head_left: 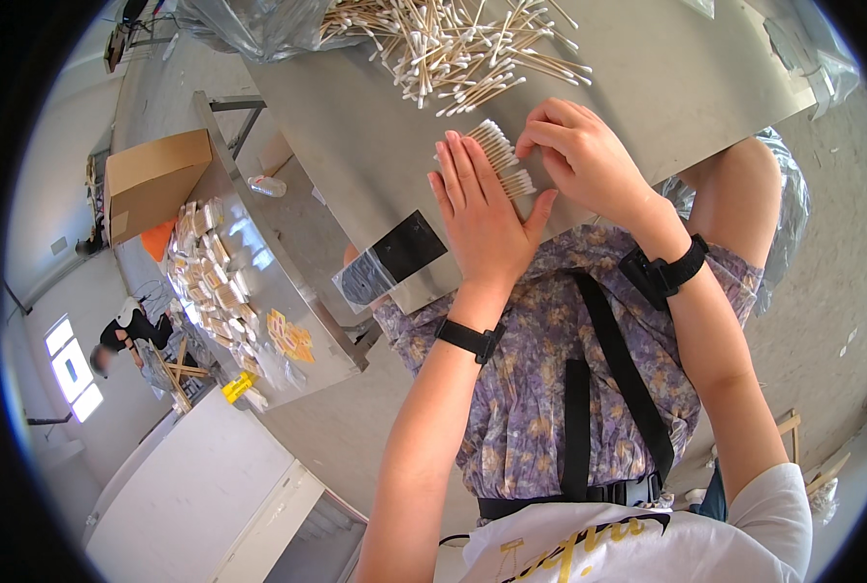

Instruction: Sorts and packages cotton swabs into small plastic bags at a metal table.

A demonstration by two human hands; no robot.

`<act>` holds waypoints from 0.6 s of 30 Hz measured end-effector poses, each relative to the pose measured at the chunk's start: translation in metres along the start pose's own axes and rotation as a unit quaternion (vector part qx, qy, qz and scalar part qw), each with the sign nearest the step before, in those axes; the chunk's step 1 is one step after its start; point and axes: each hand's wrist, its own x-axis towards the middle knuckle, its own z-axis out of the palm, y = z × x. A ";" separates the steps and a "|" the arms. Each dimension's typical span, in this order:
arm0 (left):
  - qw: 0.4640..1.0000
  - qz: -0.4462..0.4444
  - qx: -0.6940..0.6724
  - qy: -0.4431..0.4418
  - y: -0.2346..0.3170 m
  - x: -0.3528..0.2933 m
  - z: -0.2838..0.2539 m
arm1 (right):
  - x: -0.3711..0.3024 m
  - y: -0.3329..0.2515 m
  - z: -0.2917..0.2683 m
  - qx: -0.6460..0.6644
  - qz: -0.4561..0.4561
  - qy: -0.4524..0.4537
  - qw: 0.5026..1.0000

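Observation:
A bunch of cotton swabs [494,146] lies side by side on the metal table, white tips in a rough block. My left hand [479,199] rests flat over their left part, fingers stretched out together and thumb apart, hiding some sticks. Just right of the tips is my right hand [574,155], its fingers curled in toward the thumb and close to the swabs. Whether anything is between those fingertips cannot be made out. Beyond both hands spreads a loose heap of cotton swabs [443,49] with wooden sticks.
A black phone-like slab [412,245] lies at the table's near left edge, by a clear plastic bag [363,279]. Left, another metal table [302,330] bears many small packs [210,282] and a cardboard box [158,180]. A person [134,330] is far left.

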 end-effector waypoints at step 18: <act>1.000 0.001 0.006 0.000 0.000 0.001 0.000 | 0.004 0.006 0.008 -0.048 -0.029 0.022 0.998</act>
